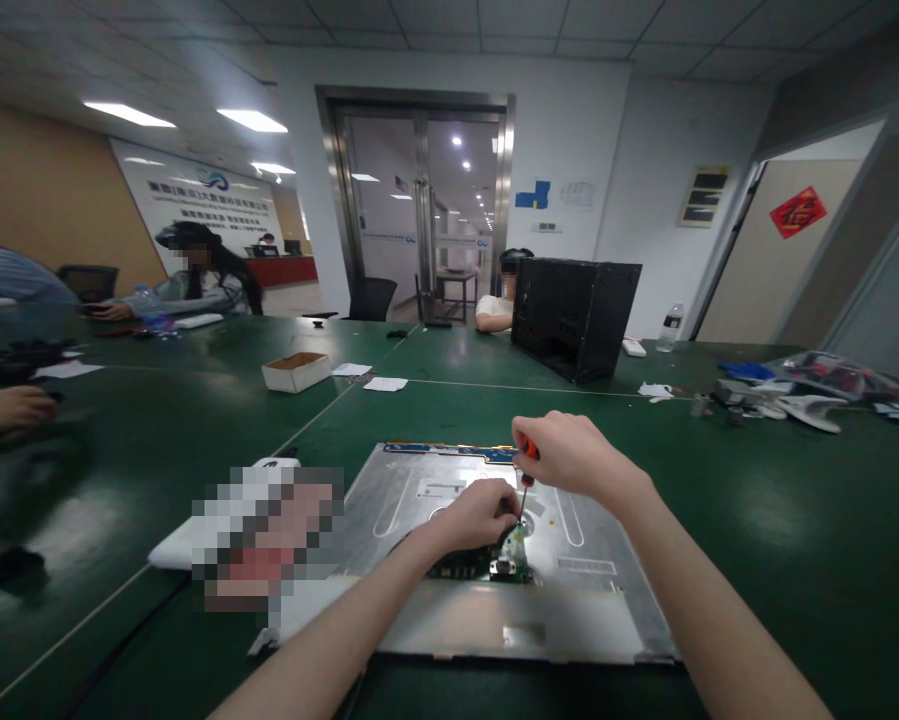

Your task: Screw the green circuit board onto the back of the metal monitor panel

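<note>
A flat silver metal display panel lies on the green table in front of me, with a blue circuit strip along its far edge. On its middle sits a green circuit board. My right hand is closed round the red handle of a screwdriver. The screwdriver stands nearly upright, its tip down by the board's far corner. Close to that tip, my left hand rests over the board with bent fingers. Whatever its fingertips grip is hidden.
A black computer case stands at the back right. A small open box is farther left. Beside the panel lies a white device, partly blurred out. Bags and scraps cover the right side. Other people sit around the table.
</note>
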{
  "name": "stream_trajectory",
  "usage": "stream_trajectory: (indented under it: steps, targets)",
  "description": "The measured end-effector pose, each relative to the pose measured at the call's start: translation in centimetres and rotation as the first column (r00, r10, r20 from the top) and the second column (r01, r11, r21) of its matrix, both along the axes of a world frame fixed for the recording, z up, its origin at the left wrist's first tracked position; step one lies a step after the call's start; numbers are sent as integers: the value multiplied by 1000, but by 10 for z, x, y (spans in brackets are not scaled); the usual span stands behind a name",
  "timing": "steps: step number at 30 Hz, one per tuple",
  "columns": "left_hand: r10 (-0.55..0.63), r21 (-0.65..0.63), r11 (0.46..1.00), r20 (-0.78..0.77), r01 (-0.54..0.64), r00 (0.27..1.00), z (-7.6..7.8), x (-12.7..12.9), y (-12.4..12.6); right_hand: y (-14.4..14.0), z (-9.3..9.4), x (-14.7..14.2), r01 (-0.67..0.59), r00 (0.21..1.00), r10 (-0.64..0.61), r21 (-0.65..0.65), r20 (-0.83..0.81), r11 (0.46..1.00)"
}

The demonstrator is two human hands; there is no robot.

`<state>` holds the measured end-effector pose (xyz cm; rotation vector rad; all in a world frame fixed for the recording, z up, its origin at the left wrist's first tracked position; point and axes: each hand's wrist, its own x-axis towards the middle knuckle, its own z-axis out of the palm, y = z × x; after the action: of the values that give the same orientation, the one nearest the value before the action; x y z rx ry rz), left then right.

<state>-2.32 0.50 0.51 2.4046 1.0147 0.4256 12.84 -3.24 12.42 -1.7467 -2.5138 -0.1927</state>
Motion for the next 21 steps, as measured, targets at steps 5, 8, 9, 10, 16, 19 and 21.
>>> stream_trajectory:
  steps: [5,8,9,10,16,19,21]
  targets:
    - [0,3,1000,1,0,1000,0,0,-1,-1,0,3,-21,1000,20,-23,-12,1000]
    - [-13,2,1000,6,13,1000,0,0,-1,-1,1,2,30,1000,-30,-11,-1,999]
    - [-14,3,1000,7,14,1000,0,0,-1,-1,1,2,40,999,-40,-9,5,999]
    - [-14,5,1000,7,14,1000,0,0,-1,-1,0,2,42,999,-42,-7,11,999]
    - [5,14,1000,6,-5,1000,2,0,-2,-2,-1,1,-11,1000,10,9,15,1000]
    - [-6,11,1000,9,6,1000,1,0,-1,-2,0,1,-54,999,54,-18,-8,998]
    - [-15,10,1000,9,15,1000,0,0,-1,-1,1,2,-39,999,38,-24,-6,999]
